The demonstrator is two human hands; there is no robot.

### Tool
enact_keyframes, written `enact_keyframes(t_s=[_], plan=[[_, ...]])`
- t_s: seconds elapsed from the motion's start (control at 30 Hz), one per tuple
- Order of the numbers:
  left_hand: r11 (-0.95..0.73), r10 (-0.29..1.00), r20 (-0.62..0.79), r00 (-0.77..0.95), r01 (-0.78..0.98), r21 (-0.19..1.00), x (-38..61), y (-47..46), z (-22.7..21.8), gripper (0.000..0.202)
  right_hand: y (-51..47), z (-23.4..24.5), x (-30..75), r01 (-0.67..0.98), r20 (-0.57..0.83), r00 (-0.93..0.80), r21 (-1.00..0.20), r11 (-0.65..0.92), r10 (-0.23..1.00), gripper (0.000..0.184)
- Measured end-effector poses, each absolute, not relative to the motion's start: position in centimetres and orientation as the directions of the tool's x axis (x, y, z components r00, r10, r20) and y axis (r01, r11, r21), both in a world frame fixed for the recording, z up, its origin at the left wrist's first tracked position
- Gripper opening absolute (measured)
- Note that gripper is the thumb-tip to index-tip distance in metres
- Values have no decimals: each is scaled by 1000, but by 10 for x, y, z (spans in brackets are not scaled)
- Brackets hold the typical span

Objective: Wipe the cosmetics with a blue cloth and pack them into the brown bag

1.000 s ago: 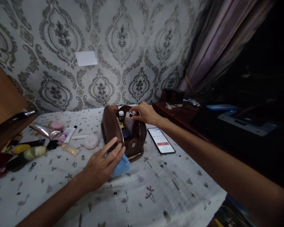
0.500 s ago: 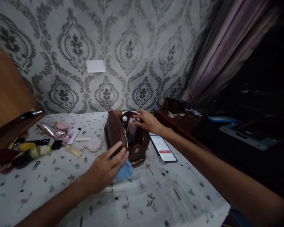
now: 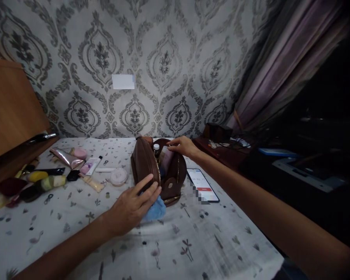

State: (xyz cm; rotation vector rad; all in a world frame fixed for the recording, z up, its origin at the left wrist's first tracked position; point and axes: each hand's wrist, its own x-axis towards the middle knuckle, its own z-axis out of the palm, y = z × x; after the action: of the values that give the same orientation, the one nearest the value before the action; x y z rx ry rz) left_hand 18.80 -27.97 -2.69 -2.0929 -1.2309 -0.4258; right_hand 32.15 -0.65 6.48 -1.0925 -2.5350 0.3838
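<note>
Patterned wallpaper [image 3: 165,66] behind, printed white cloth [image 3: 84,249] over the work surface. Brown bag [image 3: 142,159] stands unzipped mid-surface, mouth up. Visible inside: white-capped bottle [image 3: 156,147], pale container [image 3: 166,158] leaning right of it, something dark blue [image 3: 162,172] lower down, mostly shaded. Left hand [image 3: 130,209]: fingers laid on the bag's near-left side, blue cloth [image 3: 156,210] bunched under them; can't tell if it's gripped. Right hand [image 3: 185,147]: at the bag's right rim, fingertips by the top of the pale container, thumb and finger near each other; can't tell if anything is clamped. Phone [image 3: 204,188] lies right of the bag; round compact [image 3: 118,177] and silver-pink tube [image 3: 65,157] left.

Vs 1 s ago: view shifted, so bag sits lower and further right. Shiny round top then showing between right thumb and fingers is now barely visible. Left hand unchanged on bag.
</note>
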Motion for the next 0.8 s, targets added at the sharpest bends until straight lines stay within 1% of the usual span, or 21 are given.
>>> enact_keyframes(t_s=[0.07, 0.17, 0.23, 0.27, 0.4, 0.57, 0.7, 0.8], plan=[[-339, 651, 569, 502, 863, -374, 188, -280, -27, 53, -5, 63, 320, 658, 234, -613, -379, 651, 755, 34], [-343, 653, 567, 503, 863, -370, 188, -280, -27, 54, -3, 59, 317, 681, 276, -554, -392, 618, 786, 59], [-346, 653, 570, 499, 866, -362, 188, -280, -26, 54, -1, 59, 315, 702, 264, -522, -408, 584, 811, 70], [-348, 655, 569, 497, 867, -357, 188, -280, -25, 55, 0, 59, 314, 709, 250, -516, -412, 572, 819, 71], [-356, 661, 562, 496, 868, -346, 189, -281, -23, 55, 0, 61, 313, 715, 226, -527, -403, 571, 819, 62], [-366, 644, 575, 504, 863, -347, 188, -280, -23, 52, -6, 61, 316, 700, 232, -565, -374, 608, 792, 44], [-351, 641, 581, 502, 865, -360, 188, -279, -26, 50, -8, 60, 321, 690, 240, -593, -340, 639, 769, 48], [-344, 647, 575, 500, 865, -366, 188, -279, -26, 50, -8, 59, 323, 684, 240, -592, -356, 637, 769, 53]])
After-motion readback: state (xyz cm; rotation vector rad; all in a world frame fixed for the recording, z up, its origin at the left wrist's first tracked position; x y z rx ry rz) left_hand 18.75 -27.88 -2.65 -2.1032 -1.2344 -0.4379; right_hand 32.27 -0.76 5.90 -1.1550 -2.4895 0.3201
